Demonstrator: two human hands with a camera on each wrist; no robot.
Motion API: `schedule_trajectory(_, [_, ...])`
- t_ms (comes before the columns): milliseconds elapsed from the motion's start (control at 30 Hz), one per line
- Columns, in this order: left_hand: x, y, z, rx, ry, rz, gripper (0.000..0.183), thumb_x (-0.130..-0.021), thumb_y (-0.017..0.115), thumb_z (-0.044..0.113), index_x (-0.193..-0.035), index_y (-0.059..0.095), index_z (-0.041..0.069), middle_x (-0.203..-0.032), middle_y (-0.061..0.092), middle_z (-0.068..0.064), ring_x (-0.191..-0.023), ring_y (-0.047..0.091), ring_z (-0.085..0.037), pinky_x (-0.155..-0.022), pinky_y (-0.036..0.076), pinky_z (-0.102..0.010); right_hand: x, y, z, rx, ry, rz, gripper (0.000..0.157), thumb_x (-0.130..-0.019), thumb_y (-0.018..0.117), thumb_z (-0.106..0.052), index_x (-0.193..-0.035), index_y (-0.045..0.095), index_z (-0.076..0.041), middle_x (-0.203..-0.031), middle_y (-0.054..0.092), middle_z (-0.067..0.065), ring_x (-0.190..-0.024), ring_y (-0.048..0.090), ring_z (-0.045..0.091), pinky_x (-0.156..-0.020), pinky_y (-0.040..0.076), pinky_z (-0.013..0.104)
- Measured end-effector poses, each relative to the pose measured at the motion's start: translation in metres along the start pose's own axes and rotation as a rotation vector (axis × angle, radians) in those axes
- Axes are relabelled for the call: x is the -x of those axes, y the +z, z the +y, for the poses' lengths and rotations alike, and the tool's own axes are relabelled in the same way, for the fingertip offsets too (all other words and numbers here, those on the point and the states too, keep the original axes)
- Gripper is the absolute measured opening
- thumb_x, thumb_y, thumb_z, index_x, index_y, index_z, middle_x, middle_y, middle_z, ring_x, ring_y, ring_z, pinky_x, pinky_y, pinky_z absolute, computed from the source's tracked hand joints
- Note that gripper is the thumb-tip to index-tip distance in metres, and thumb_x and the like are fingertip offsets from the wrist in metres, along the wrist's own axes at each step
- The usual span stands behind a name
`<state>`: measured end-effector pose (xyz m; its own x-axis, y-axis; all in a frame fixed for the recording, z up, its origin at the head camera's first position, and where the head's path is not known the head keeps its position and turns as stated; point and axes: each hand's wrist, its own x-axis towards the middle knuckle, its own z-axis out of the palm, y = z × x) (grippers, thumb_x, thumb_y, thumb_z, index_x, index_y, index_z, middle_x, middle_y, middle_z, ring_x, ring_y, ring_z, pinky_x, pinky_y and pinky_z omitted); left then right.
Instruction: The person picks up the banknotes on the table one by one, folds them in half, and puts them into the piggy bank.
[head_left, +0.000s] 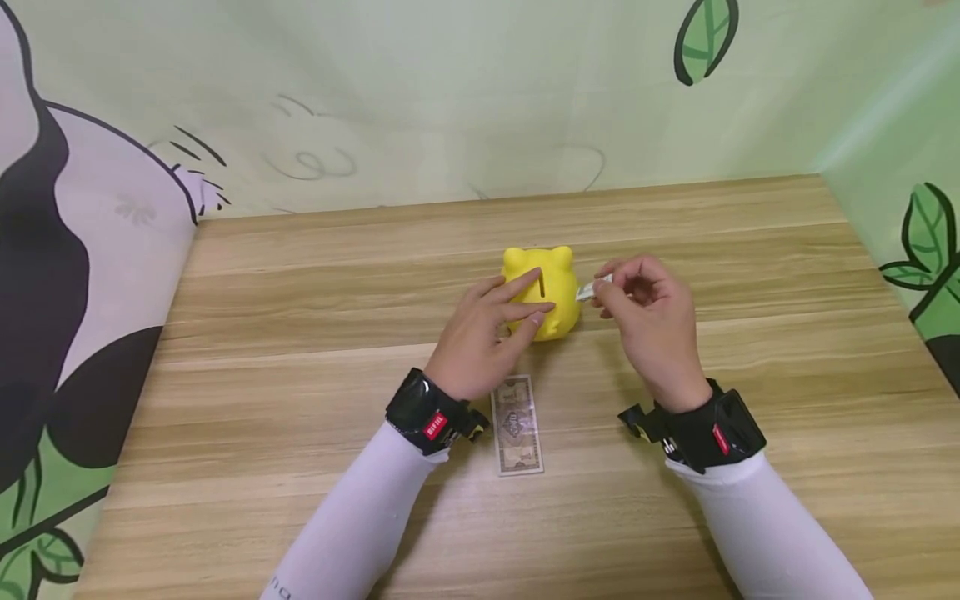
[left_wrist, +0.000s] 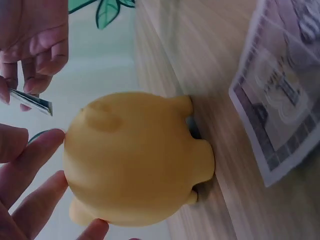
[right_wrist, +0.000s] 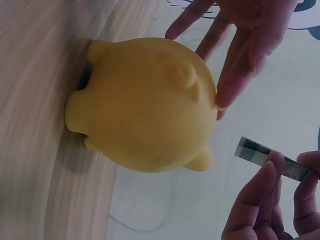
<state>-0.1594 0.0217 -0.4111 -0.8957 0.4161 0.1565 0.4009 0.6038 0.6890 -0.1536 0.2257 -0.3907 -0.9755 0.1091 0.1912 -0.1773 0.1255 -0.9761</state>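
A yellow piggy bank (head_left: 564, 292) stands upright on the wooden table, its dark slot (head_left: 542, 287) facing up. My left hand (head_left: 483, 333) rests on its top and left side, fingers spread either side of the slot. In the left wrist view, fingertips (left_wrist: 52, 140) touch the rounded yellow body. My right hand (head_left: 652, 321) pinches a folded banknote (right_wrist: 272, 159) between thumb and fingers, held to the right of the piggy bank and higher than its top in the right wrist view. A flat banknote (head_left: 517, 429) lies on the table beside my left wrist.
The wood-grain table (head_left: 300, 400) reaches back to a pale green wall (head_left: 450, 100) printed with leaves and cartoon shapes. A panda-like figure (head_left: 112, 192) covers the left wall. Black camera straps (head_left: 708, 429) circle both wrists.
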Motion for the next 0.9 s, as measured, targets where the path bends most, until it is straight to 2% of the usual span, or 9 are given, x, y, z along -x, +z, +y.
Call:
schedule_trajectory(300, [-0.002, 0.002, 0.000, -0.015, -0.009, 0.000, 0.027, -0.099, 0.053, 0.035, -0.117, 0.070, 0.025, -0.146, 0.041, 0.014, -0.134, 0.030, -0.024, -0.112, 0.030, -0.050, -0.001, 0.000, 0.007, -0.023, 0.034, -0.103, 0.015, -0.093, 0.065, -0.013, -0.089, 0.054, -0.002, -0.105, 0.070, 0.013, -0.087, 0.063, 0.031, -0.065, 0.057, 0.023])
schedule_trajectory(433, [-0.006, 0.006, 0.003, -0.022, -0.010, 0.000, 0.028, -0.099, 0.053, 0.037, -0.117, 0.070, 0.024, -0.146, 0.041, 0.015, -0.134, 0.031, -0.023, -0.112, 0.031, -0.048, -0.005, -0.001, 0.011, -0.062, 0.033, -0.080, 0.021, -0.090, 0.069, -0.015, -0.096, 0.054, -0.002, -0.103, 0.072, 0.015, -0.091, 0.064, 0.029, -0.066, 0.058, 0.024])
schedule_trajectory(567, [-0.008, 0.009, 0.003, -0.033, -0.004, -0.018, 0.027, -0.100, 0.052, 0.035, -0.118, 0.070, 0.026, -0.146, 0.040, 0.014, -0.134, 0.030, -0.024, -0.112, 0.031, -0.048, -0.010, -0.003, 0.015, -0.078, 0.031, -0.039, 0.029, -0.087, 0.072, -0.016, -0.107, 0.054, -0.003, -0.099, 0.074, 0.011, -0.085, 0.065, 0.029, -0.065, 0.058, 0.025])
schedule_trajectory(700, [-0.008, 0.011, 0.001, -0.031, 0.008, -0.026, 0.026, -0.100, 0.052, 0.033, -0.119, 0.069, 0.027, -0.146, 0.039, 0.013, -0.135, 0.030, -0.023, -0.112, 0.030, -0.047, -0.014, 0.000, 0.014, -0.044, 0.023, -0.040, 0.032, -0.087, 0.072, -0.015, -0.115, 0.062, 0.000, -0.098, 0.074, 0.009, -0.081, 0.064, 0.027, -0.064, 0.056, 0.022])
schedule_trajectory(900, [-0.007, 0.011, -0.003, -0.030, 0.013, -0.023, 0.027, -0.101, 0.051, 0.036, -0.120, 0.068, 0.029, -0.145, 0.039, 0.015, -0.134, 0.032, -0.025, -0.112, 0.031, -0.047, -0.014, 0.012, -0.004, 0.111, 0.008, -0.036, 0.025, -0.091, 0.067, -0.011, -0.113, 0.069, 0.001, -0.100, 0.072, 0.015, -0.081, 0.063, 0.023, -0.063, 0.051, 0.018])
